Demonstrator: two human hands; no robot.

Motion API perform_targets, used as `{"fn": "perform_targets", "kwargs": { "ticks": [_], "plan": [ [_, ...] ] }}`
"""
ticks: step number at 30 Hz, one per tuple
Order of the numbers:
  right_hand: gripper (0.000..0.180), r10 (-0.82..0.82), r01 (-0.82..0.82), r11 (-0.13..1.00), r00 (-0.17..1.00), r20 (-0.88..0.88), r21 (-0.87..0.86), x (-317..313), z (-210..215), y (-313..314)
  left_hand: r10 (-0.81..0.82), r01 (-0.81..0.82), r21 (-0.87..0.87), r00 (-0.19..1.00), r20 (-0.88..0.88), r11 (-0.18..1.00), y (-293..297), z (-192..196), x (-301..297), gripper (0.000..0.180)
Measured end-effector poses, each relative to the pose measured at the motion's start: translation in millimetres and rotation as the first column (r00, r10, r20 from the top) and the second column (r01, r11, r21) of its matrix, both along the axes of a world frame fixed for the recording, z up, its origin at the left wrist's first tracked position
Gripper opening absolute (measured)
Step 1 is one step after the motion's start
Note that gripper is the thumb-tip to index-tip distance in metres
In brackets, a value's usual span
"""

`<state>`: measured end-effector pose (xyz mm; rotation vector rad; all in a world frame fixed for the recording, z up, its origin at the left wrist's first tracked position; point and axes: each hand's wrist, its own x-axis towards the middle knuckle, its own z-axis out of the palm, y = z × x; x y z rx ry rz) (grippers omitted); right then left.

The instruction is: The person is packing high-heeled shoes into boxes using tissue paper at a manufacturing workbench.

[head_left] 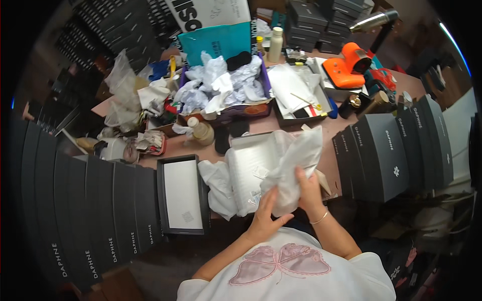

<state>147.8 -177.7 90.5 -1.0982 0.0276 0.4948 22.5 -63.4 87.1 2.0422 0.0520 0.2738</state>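
Observation:
A white, soft-wrapped bundle (290, 173) is tilted over the right part of an open box lined with white paper (251, 150). My right hand (310, 193) grips its right side, thumb on top. The lower end rests in my left hand (266, 215), between its outstretched fingers and thumb. The wrapping hides what is inside. Left of the lined box lies a crumpled white sheet (217, 188). Beside that sheet stands an open dark box (182, 188) with a white inside and a small printed square.
Rows of dark shoe boxes stand at left (100, 210) and right (384, 158). Farther back are a purple box (251, 111) full of crumpled paper, a tray of papers (296, 90), a bottle (202, 133) and an orange tool (346, 70).

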Motion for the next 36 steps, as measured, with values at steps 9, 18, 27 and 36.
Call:
{"fn": "perform_targets", "kwargs": {
  "ticks": [9,18,27,36],
  "plan": [
    [0.036,0.870,-0.474,0.341,0.487,0.081,-0.812,16.0,-135.5,45.6,-0.165,-0.737,-0.632,0.672,-0.722,-0.237,41.3,-157.1,-101.9,0.030],
    [0.027,0.752,-0.200,0.441,0.615,0.239,-0.875,-9.1,-193.0,52.3,0.228,-0.251,0.382,0.968,0.104,0.889,19.2,-53.2,-9.3,0.010],
    [0.051,0.518,0.261,0.527,0.655,0.549,-0.809,58.7,-58.1,-71.3,0.172,-0.166,0.136,0.984,-0.035,0.977,26.3,-86.9,-0.2,0.014],
    [0.040,0.322,0.241,0.601,0.800,0.506,-0.762,50.7,-85.3,-147.6,-0.198,0.552,0.707,0.829,-0.524,0.442,35.7,-156.2,117.9,0.031]
  ]
}}
